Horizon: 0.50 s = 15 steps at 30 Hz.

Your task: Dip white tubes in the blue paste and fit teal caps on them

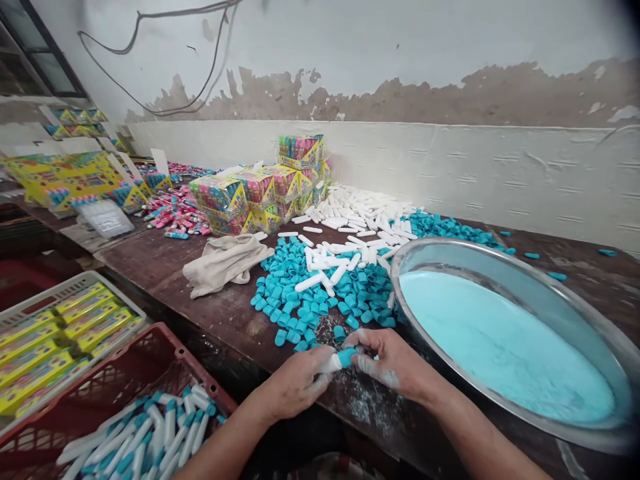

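Before me the counter [150, 267] bore a wide basin [555, 303]. Left of the basin, the left hand [300, 377] clasped a white tube [330, 364], its long axis running crosswise toward the basin. The right hand [393, 361], nearer the basin, was pinched on the blue cap [346, 358] at the tube's basin-side end.

Around the left hand [303, 377] and right hand [384, 360], teal caps [295, 288] are blocking twelve o'clock and the metal basin [520, 279] is walling off three. Bare tabletop [230, 317] is leaving a lane toward ten, a cloth [226, 263] bordering its far side.
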### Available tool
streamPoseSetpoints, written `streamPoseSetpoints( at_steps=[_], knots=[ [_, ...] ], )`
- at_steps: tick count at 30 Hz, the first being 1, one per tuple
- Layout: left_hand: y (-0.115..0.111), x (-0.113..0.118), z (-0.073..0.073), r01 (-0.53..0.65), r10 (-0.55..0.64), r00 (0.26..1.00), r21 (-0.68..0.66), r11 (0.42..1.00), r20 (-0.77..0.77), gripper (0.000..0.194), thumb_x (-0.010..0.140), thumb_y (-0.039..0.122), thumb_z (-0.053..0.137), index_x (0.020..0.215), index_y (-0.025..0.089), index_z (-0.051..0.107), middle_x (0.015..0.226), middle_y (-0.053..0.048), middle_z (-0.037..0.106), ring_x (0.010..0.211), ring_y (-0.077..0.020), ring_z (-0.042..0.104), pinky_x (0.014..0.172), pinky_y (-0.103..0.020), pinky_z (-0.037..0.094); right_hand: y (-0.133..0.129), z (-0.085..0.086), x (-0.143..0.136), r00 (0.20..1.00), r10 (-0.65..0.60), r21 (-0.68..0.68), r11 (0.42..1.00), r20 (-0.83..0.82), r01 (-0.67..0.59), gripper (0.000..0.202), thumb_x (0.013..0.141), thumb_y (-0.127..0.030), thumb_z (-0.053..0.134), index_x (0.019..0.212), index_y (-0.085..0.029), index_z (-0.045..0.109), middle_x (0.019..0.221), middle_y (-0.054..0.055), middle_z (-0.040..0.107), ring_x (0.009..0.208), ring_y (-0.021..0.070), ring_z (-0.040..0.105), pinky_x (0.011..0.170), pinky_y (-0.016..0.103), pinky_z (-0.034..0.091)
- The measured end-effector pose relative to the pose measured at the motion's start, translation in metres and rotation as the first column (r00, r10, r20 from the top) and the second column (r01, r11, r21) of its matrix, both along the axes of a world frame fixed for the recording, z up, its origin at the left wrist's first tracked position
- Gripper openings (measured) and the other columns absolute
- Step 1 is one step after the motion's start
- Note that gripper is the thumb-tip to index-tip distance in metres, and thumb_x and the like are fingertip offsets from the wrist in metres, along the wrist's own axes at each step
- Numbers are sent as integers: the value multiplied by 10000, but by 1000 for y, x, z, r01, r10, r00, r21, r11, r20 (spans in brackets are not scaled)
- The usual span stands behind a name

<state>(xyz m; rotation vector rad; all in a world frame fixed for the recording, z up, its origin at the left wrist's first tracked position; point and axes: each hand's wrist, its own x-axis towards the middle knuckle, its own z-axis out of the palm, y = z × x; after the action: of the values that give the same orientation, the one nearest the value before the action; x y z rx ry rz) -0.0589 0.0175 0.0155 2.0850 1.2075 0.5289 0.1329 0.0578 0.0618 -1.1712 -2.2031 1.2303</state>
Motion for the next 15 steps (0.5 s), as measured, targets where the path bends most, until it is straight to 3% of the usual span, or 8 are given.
streamPoseSetpoints(
  at_steps=[4,8,15],
  knots=[
    [1,6,-4,45,-30,981,75,996,-193,72,827,264,412,840,206,453,732,-3,567,643,-151,513,554,-233,302,-3,-6,5,1000,-16,-40,999,-18,15,99,720,-198,511,648,-149,558,571,-40,473,570,100,411,550,205,309],
    [6,19,-12,-5,47,927,114,993,-371,203,830,384,434,868,193,491,774,-58,630,694,-217,593,572,-258,365,-6,-12,11,999,-22,-82,996,-45,18,114,723,-154,504,609,-158,509,547,-43,510,547,92,434,543,196,321],
    [11,40,-21,3,54,846,107,994,-530,241,793,344,472,958,173,509,825,-108,658,763,-266,629,656,-330,459,-4,-27,12,995,-99,-211,973,-27,91,146,607,-30,433,573,-166,476,456,-62,463,467,83,404,486,187,304]
  ],
)
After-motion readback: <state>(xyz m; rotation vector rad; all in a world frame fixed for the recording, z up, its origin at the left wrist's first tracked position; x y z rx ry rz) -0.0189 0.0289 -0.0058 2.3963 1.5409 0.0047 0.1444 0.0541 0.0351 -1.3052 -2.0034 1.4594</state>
